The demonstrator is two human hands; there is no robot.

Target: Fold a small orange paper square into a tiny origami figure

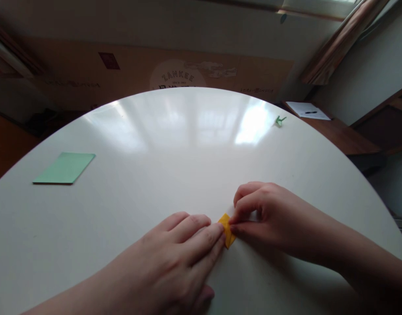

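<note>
A small yellow piece of folded origami paper (227,236) lies on the white round table (148,183), close in front of me. My left hand (184,253) comes in from the lower left. Two of its fingertips press on the paper's left side, and its thumb is bent away from the paper. From the right, my right hand (260,214) pinches the paper's right edge between thumb and index finger. The fingertips of both hands cover parts of the paper, so some of its folds are hidden.
A stack of light green square paper (66,168) sits on the table's left side. Near the far right rim stands a small green folded paper figure (279,121). Beyond the rim, a brown wooden surface (348,135) holds white sheets (301,109) and a black pen (311,112).
</note>
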